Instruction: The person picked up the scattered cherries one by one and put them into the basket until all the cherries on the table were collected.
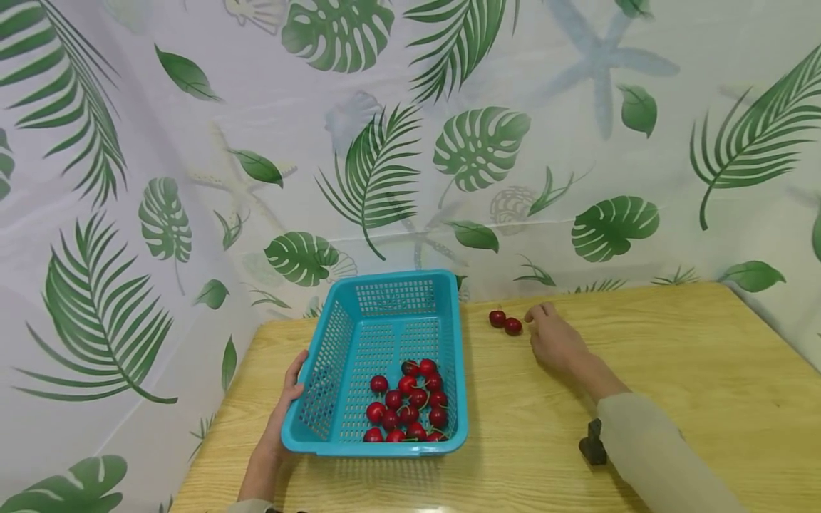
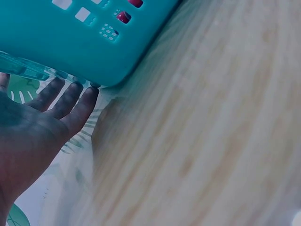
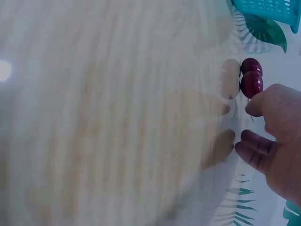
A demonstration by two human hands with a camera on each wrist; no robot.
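A blue plastic basket (image 1: 359,335) with perforated walls stands on the wooden table, several red cherries (image 1: 393,399) gathered in its near right part. My left hand (image 1: 285,399) is at the basket's left side; in the left wrist view its fairly straight fingers (image 2: 81,104) touch the basket's lower edge, the thumb mostly out of sight. Two dark red cherries (image 1: 505,323) lie side by side on the table, right of the basket. Just right of them is my right hand (image 1: 553,338), thumb and fingers apart with nothing between them; the thumb is close to the nearer cherry (image 3: 251,84).
The light wooden table (image 1: 673,370) extends to the right of the basket. Behind and to the left hangs a white cloth (image 1: 398,206) printed with green leaves. A small black device (image 1: 593,443) sits at the right wrist.
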